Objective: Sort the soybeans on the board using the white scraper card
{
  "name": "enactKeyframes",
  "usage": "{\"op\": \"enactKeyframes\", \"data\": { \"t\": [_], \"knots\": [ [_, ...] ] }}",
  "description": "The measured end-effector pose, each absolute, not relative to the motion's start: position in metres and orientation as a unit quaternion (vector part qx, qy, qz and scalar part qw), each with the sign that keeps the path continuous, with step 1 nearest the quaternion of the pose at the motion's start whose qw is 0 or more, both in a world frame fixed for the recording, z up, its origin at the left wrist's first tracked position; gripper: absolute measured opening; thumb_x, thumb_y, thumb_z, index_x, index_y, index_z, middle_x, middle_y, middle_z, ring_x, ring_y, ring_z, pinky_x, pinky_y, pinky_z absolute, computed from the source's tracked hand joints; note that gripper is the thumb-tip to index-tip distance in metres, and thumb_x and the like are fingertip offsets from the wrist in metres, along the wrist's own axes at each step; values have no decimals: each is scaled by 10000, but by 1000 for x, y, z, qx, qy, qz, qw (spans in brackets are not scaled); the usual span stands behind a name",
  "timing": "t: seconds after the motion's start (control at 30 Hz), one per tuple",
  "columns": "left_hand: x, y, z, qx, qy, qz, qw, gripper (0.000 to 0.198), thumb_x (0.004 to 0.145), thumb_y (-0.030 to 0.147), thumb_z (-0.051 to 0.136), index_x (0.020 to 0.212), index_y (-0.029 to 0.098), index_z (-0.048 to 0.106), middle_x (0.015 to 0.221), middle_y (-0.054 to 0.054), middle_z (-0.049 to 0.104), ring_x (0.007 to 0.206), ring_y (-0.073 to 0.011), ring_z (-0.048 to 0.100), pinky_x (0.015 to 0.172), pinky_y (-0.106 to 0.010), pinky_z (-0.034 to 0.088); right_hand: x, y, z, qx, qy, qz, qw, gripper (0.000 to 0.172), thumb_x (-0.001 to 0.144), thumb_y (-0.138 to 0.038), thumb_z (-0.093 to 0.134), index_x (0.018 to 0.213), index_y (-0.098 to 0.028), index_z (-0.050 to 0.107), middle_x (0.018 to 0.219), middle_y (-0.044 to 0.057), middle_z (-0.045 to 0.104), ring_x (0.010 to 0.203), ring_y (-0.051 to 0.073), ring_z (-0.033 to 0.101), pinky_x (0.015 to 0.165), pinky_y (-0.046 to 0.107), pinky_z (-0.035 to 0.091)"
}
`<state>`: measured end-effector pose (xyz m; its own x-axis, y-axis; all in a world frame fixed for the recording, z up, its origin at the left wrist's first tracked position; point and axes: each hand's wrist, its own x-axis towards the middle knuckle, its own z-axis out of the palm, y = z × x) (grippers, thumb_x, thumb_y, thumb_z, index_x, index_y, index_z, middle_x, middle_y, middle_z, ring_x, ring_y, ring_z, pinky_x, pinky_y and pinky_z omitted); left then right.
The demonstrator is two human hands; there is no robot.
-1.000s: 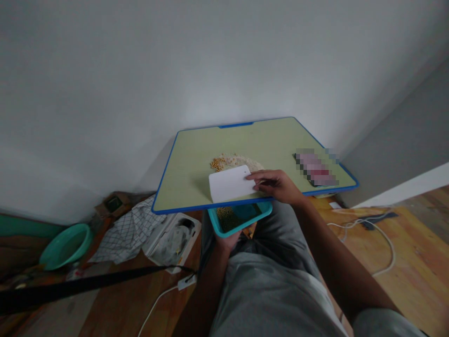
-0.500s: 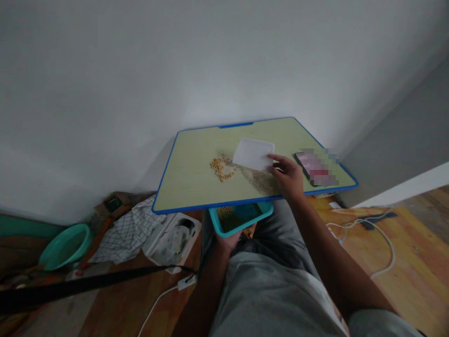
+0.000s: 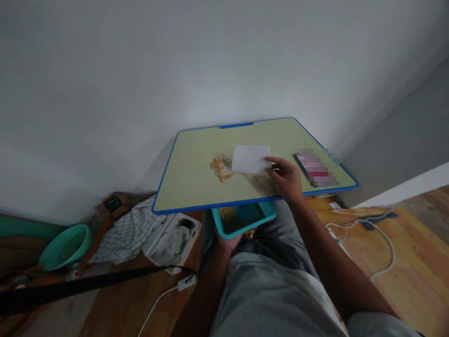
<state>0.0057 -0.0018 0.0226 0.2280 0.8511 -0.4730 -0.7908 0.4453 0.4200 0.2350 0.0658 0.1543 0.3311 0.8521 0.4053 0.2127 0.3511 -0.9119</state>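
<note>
My right hand [image 3: 286,177] pinches a flat white rectangular sheet [image 3: 249,159] by its right edge, just over the folding table [image 3: 189,182]. Left of the sheet lies a loose cluster of yellow soybeans [image 3: 220,168]. Fine brownish grains [image 3: 261,183] are spread beneath and in front of the sheet, partly hidden by it. Below the table's front edge, my left hand [image 3: 229,242] holds a teal plastic tray [image 3: 245,231] from underneath; its fingers are mostly hidden. Soybeans sit at the left inside the tray, beside small dark green grains; the table edge covers its far part.
A phone [image 3: 314,168], partly blurred out, lies on the table's right side. On the floor at left are a green basin [image 3: 66,247], a checked cloth [image 3: 131,231] and a white box [image 3: 173,241]. White cables [image 3: 386,238] run across the floor at right.
The white sheet has tilted and come slightly lower and nearer to me with my right hand. My left hand has shifted the tray a little to the right.
</note>
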Motion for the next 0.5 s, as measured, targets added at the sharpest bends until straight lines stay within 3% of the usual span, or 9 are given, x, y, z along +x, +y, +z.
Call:
{"op": "enactKeyframes", "data": {
  "t": [0.27,0.5],
  "knots": [
    [7,-3,27,34,335,523,783,672,1105,550,194,1353,329,778,1588,-64,696,1459,-370,630,1192,-715,510,236,64,156,-493,-536,267,631,421,756,-233,688,1144,-217,848,1059,78,834,851,191,727,763,333,604],
    [9,-4,29,75,340,516,783,662,1085,576,237,1328,305,790,1481,-119,757,1420,-391,644,1155,-687,545,236,63,156,-494,-541,281,620,417,759,-249,711,1151,-218,849,1082,79,840,857,195,734,782,344,602]
  ]
}}
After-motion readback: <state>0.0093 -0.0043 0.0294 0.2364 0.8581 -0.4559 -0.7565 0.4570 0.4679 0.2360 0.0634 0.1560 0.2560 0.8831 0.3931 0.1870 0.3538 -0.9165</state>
